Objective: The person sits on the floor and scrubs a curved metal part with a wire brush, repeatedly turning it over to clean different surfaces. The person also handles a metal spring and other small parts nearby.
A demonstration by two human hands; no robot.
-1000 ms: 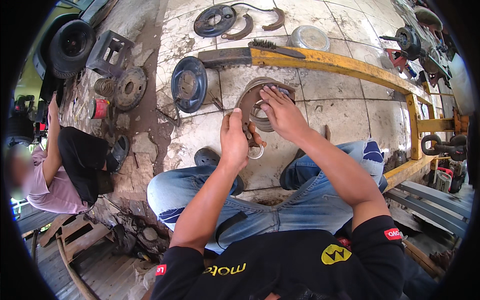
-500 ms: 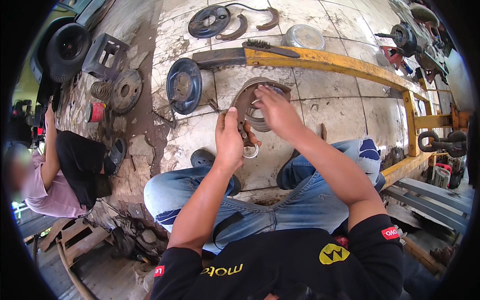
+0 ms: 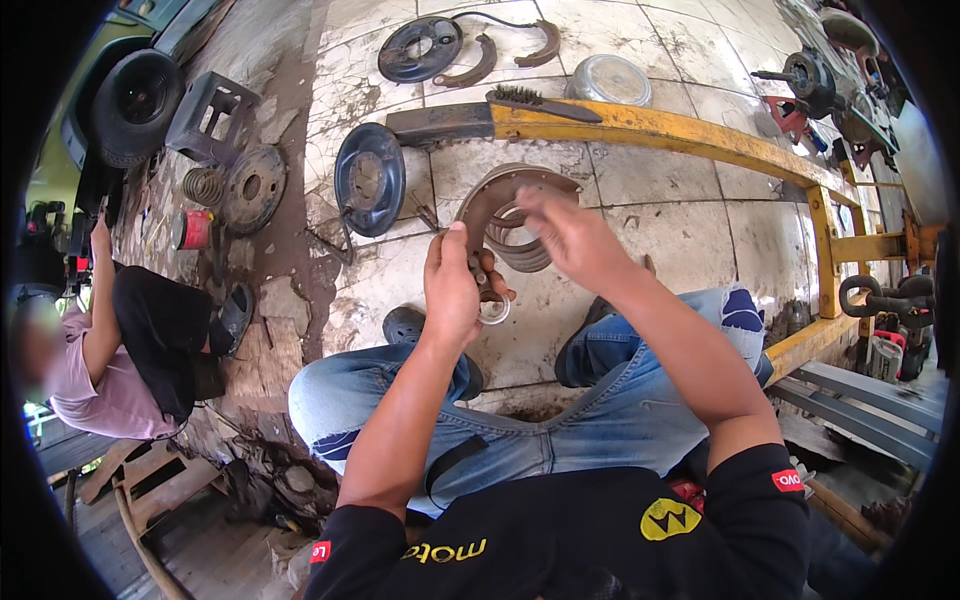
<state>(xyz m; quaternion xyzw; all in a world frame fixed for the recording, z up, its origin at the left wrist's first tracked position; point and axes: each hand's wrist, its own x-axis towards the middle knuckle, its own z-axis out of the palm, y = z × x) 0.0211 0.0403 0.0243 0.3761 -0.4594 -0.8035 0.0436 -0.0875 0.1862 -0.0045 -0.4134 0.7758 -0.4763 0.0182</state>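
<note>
My left hand (image 3: 456, 295) is wrapped round the lower end of a curved brown brake shoe (image 3: 484, 218), which arches up and to the right above it. Just under those fingers hangs a pale metal ring (image 3: 496, 318); whether it is fixed to the shoe I cannot tell. My right hand (image 3: 580, 240) is over the shoe's right part, its fingertips bent and smeared by motion. Whether they touch the shoe or hold something small is unclear. Partly hidden behind the shoe, a coil spring (image 3: 522, 262) rests on the tiled floor.
A yellow metal frame (image 3: 660, 127) crosses beyond my hands, with a wire brush (image 3: 545, 102) lying on it. Left of the shoe stands a black backing plate (image 3: 370, 180). Farther off lie another backing plate (image 3: 420, 50) and two brake shoes (image 3: 470, 66). A person (image 3: 110, 350) sits at left.
My right hand has drawn slightly right and down along the shoe, fingers now more bent. The left hand and the shoe have shifted slightly left and down, showing more of the coil spring.
</note>
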